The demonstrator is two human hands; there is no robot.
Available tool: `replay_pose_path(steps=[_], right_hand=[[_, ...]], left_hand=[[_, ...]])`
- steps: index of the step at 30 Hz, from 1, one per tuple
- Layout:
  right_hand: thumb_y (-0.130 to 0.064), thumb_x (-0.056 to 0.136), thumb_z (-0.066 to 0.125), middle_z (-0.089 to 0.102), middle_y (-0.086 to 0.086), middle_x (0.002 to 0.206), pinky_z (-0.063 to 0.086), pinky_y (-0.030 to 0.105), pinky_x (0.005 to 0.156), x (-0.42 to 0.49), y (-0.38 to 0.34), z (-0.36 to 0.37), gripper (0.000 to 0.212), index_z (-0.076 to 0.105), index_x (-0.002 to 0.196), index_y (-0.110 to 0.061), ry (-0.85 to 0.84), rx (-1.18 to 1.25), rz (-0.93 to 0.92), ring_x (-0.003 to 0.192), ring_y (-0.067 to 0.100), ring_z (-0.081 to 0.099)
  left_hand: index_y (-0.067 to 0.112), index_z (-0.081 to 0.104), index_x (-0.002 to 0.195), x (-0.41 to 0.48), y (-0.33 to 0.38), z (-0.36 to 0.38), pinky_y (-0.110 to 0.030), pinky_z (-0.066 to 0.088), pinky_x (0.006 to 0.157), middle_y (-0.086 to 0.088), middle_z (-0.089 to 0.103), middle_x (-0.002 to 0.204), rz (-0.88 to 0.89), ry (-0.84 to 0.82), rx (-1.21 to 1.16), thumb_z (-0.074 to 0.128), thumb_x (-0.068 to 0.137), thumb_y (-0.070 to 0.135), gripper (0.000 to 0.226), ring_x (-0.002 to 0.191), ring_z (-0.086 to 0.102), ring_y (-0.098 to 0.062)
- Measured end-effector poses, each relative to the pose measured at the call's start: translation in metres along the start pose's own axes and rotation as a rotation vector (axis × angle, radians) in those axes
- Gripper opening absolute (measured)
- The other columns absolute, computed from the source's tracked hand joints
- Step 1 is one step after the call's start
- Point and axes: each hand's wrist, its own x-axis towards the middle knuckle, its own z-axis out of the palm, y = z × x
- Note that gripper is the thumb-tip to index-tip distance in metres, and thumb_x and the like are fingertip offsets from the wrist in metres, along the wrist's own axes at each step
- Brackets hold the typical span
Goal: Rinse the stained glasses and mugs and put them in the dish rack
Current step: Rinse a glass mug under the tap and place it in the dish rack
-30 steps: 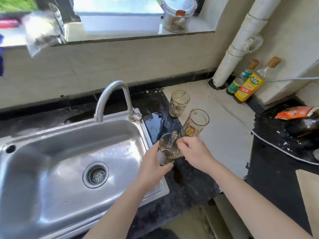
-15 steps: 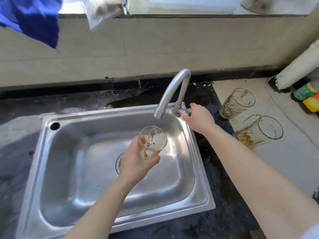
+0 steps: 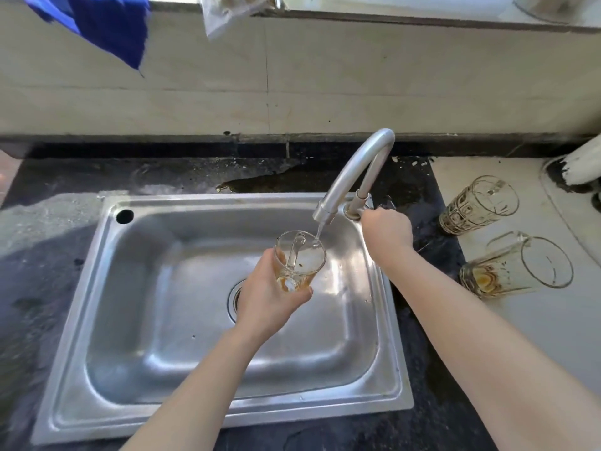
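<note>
Glass mug under the running faucet, over the sink.
Left hand grips the stained mug as a thin stream falls in; right hand curls round the faucet at its base. 2 others, a patterned glass and a smooth glass, sit on the tabletop at 3 o'clock.

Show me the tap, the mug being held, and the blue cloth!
tap (image 3: 349, 170): head view, on the curved spout.
held mug (image 3: 300, 260): head view, on its clear glass wall.
blue cloth (image 3: 104, 27): head view, on its hanging middle.
</note>
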Motion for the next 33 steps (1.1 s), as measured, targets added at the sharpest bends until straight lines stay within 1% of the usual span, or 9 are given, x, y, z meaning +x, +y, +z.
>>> replay_pose_path(steps=[9,11,14,16,17,19,22,28,33], right_hand=[[0.001,0.091,0.048,0.065,0.006,0.107,0.039,0.030,0.067,-0.001,-0.002,-0.005,0.025,0.058,0.111,-0.008,-0.045,-0.007,-0.016,0.099,0.025,0.063],[-0.013,0.095,0.047,0.064,0.007,0.107,0.041,0.034,0.074,-0.006,0.000,-0.007,0.021,0.058,0.112,-0.008,0.069,0.092,0.050,0.100,0.026,0.060],[-0.029,0.096,0.047,0.060,0.001,0.094,0.044,0.033,0.071,-0.028,-0.003,-0.014,0.027,0.063,0.107,-0.010,0.212,0.569,0.087,0.086,0.020,0.056],[-0.039,0.094,0.052,0.060,-0.006,0.081,0.043,0.027,0.066,-0.043,-0.011,-0.025,0.028,0.067,0.100,-0.016,-0.102,1.049,0.070,0.076,0.011,0.056],[-0.043,0.092,0.055,0.061,-0.006,0.078,0.044,0.026,0.066,-0.048,-0.017,-0.028,0.029,0.068,0.099,-0.018,-0.283,1.147,0.013,0.073,0.010,0.057],[-0.041,0.091,0.058,0.058,0.003,0.071,0.045,0.032,0.066,-0.052,-0.027,-0.025,0.023,0.068,0.091,-0.021,-0.425,1.093,-0.104,0.067,0.016,0.054],[-0.029,0.094,0.051,0.053,0.010,0.063,0.044,0.041,0.064,-0.047,-0.036,-0.021,0.034,0.055,0.064,-0.014,-0.317,0.939,-0.142,0.061,0.023,0.049],[-0.019,0.095,0.042,0.045,0.002,0.063,0.038,0.035,0.060,-0.037,-0.036,-0.030,0.037,0.038,0.058,-0.017,-0.223,0.706,-0.135,0.070,0.029,0.051],[-0.014,0.091,0.044,0.046,0.003,0.065,0.041,0.036,0.060,-0.036,-0.038,-0.032,0.030,0.042,0.061,-0.015,-0.298,0.664,-0.142,0.073,0.032,0.055]], left_hand=[[0.040,0.039,0.084,-0.001,0.004,0.001,-0.026,0.038,0.062,0.016,0.057,0.087,-0.015,0.020,0.003,0.080,0.064,0.034,0.046,0.080,0.055,-0.007],[0.039,0.039,0.084,-0.001,0.004,-0.001,-0.028,0.040,0.063,0.015,0.057,0.087,-0.023,0.021,0.004,0.080,0.064,0.034,0.046,0.080,0.056,-0.008],[0.041,0.040,0.084,-0.001,0.003,-0.005,-0.029,0.043,0.063,0.015,0.058,0.085,-0.022,0.025,0.010,0.079,0.063,0.032,0.045,0.077,0.056,-0.006],[0.044,0.040,0.087,0.000,0.003,-0.004,-0.030,0.045,0.064,0.015,0.059,0.086,0.004,0.014,0.027,0.078,0.063,0.031,0.047,0.078,0.057,-0.006],[0.045,0.040,0.090,0.000,0.002,-0.003,-0.030,0.046,0.065,0.015,0.060,0.087,0.026,0.003,0.034,0.078,0.062,0.030,0.049,0.079,0.058,-0.008],[0.050,0.040,0.098,0.001,0.003,0.000,-0.019,0.045,0.067,0.021,0.061,0.090,0.087,-0.034,0.038,0.078,0.063,0.027,0.057,0.084,0.056,-0.004],[0.044,0.048,0.112,0.003,0.000,0.004,-0.001,0.033,0.074,0.032,0.054,0.099,0.174,-0.042,0.043,0.081,0.063,0.023,0.063,0.096,0.043,0.001],[0.043,0.046,0.127,0.017,-0.001,0.005,-0.010,0.032,0.076,0.026,0.053,0.110,0.125,-0.104,-0.010,0.082,0.068,0.020,0.073,0.107,0.043,-0.004],[0.059,0.045,0.110,0.016,-0.006,0.008,-0.007,0.038,0.069,0.031,0.061,0.101,0.073,-0.205,-0.056,0.079,0.069,0.011,0.072,0.096,0.057,0.001]])
